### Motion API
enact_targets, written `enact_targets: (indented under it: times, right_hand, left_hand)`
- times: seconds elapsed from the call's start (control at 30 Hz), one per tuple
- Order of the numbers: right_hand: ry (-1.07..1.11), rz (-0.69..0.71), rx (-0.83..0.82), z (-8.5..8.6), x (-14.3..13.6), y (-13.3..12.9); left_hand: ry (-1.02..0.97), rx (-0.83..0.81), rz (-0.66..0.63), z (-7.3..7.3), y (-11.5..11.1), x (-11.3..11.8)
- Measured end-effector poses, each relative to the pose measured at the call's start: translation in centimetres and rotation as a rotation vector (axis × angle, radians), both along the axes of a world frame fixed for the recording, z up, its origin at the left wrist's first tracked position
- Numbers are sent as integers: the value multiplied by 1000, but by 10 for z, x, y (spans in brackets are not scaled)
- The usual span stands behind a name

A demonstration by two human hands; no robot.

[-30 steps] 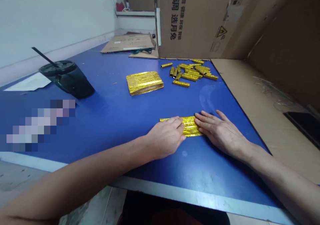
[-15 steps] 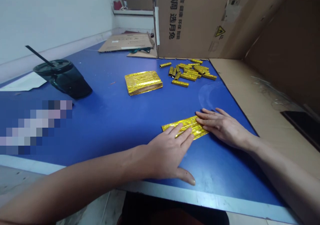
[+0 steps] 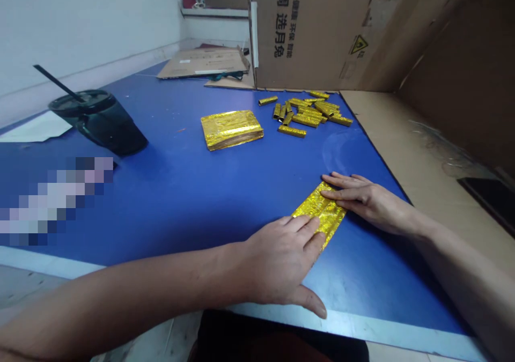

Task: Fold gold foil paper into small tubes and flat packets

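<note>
A shiny gold paper sheet [image 3: 322, 209] with lengthwise crease lines lies slantwise on the blue table [image 3: 173, 196]. My left hand [image 3: 285, 257] rests over its near end, fingers stretched out and the thumb spread toward the table's front edge. On the far right end, the fingers of my right hand [image 3: 358, 196] lie flat, extended across the paper. Both hands touch the sheet from above, and parts of it are hidden beneath them. Beyond, a stack of gold paper [image 3: 231, 128] sits at the middle of the table.
Several small folded gold paper strips [image 3: 308, 111] lie scattered near the cardboard box [image 3: 314, 35]. At left stands a dark tumbler [image 3: 107, 123] with a straw. Flat cardboard [image 3: 201, 63] lies at the back, and a cardboard sheet [image 3: 382, 131] borders the right side.
The gold sheet has turned, its left end swinging toward the table's front edge. My left hand has moved right and nearer with it; my right hand has shifted slightly right.
</note>
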State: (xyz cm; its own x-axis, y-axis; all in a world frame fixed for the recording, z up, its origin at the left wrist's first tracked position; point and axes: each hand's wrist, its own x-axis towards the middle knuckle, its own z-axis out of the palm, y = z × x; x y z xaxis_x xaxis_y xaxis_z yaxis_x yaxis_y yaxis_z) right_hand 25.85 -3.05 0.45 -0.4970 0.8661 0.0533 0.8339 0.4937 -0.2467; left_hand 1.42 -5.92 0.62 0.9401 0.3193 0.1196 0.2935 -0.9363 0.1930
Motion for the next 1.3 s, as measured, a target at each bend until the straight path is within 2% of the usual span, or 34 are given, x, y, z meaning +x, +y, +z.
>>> enact_targets:
  times: [0.33, 0.8, 0.97, 1.17, 1.3]
  right_hand:
    - [19, -38, 24, -2, -1, -1]
    - [3, -31, 40, -2, -2, 0]
    - [-9, -32, 39, 0, -3, 0]
    - [3, -25, 31, -1, -1, 1]
    - [1, -26, 16, -1, 2, 1]
  left_hand:
    - [4, 84, -3, -5, 0, 2]
    - [-3, 74, -30, -4, 1, 3]
    - [8, -14, -36, 1, 5, -2]
    - [68, -204, -127, 16, 16, -14]
    - [104, -259, -148, 20, 19, -16]
